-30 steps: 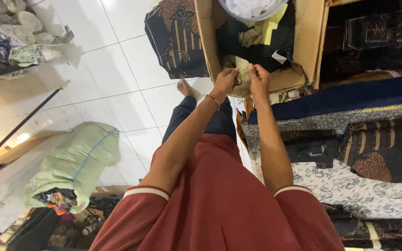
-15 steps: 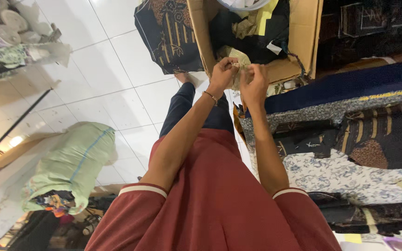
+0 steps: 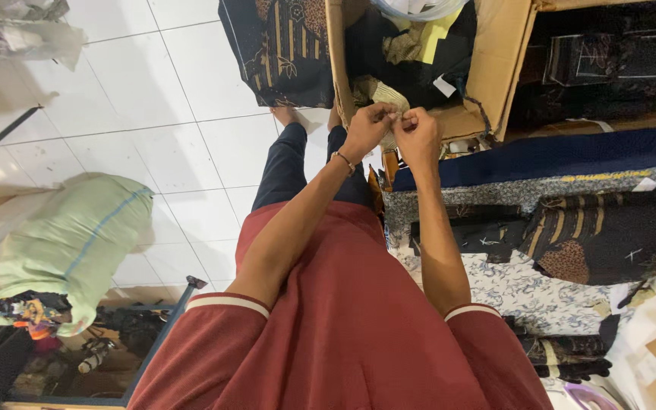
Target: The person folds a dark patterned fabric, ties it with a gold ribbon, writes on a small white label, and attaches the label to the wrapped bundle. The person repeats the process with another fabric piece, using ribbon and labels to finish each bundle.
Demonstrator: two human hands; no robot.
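Over white tiles, both hands (image 3: pixel 392 129) pinch something tiny beside a cardboard box (image 3: pixel 495 68).

Small item pinched between left hand (image 3: pixel 366 127) and right hand (image 3: pixel 417 137): too small to identify, mostly covered by fingertips. Both hands sit just in front of the cardboard box (image 3: pixel 495 68). Box top cut off by the upper picture edge; its contents are a dark jumble of cloth, individual pieces not separable. Pale rounded object (image 3: pixel 417 7) at box top, cropped, kind unclear. Patterned fabric stack (image 3: pixel 594 235) right of the box runs off the right edge. Green sack (image 3: pixel 70 243), far left of the box, hides its contents.
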